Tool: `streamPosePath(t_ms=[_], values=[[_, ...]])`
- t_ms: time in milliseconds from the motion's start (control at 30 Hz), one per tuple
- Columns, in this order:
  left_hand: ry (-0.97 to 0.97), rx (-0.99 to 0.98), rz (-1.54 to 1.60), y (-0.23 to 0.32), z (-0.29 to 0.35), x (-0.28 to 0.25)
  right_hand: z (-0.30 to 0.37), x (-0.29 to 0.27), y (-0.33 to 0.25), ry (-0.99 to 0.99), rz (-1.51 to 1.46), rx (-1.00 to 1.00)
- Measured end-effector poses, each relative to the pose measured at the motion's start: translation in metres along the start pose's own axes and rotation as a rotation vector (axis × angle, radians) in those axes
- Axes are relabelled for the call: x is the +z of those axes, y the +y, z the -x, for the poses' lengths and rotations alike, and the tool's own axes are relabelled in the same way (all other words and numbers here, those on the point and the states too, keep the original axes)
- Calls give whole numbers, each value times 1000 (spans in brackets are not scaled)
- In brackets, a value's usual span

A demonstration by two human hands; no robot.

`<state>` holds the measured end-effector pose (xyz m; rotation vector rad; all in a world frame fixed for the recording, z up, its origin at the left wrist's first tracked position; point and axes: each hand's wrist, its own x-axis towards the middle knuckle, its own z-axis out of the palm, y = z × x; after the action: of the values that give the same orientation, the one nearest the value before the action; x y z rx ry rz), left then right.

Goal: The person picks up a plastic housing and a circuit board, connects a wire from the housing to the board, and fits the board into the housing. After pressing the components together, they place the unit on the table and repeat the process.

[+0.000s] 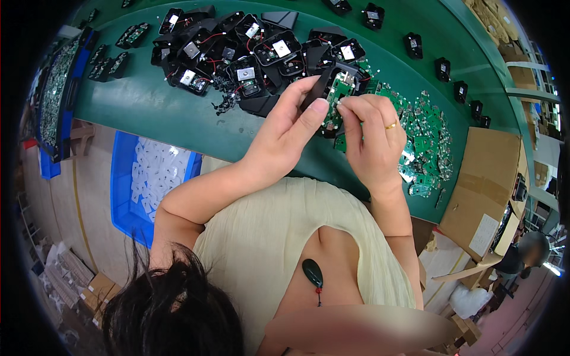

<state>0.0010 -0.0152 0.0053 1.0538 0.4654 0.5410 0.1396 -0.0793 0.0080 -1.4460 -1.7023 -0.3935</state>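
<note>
My left hand (288, 130) is closed round a black plastic housing (318, 90), its thumb lying along the edge of a green circuit board (341, 88). The board sits at the housing's open side, tilted toward me. Over the board's near half, my right hand (377, 133) pinches with thumb and forefinger; whatever lies between those fingertips is too small to make out. A ring is on one of its fingers. Just beyond my hands lies a heap of black housings (246, 56) with metal squares and red wires inside. Loose green circuit boards (424, 139) are piled right of my right hand.
Separate housings stand along the green bench's (148, 113) far strip. A blue bin (122, 184) of white flat pieces is below left, and a blue-edged tray (59, 89) of small parts farther left. At right stands a cardboard box (478, 184); a person (522, 255) is behind it.
</note>
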Motion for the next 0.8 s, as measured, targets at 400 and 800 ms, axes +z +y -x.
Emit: streamPosePath(t_ms=[400,800], values=[[57,182,-15,2,-3,1,1,4,-3,-33,-101,113],[87,538,-290,12,-15,-5,-13,21,-8,-95,-940,520]])
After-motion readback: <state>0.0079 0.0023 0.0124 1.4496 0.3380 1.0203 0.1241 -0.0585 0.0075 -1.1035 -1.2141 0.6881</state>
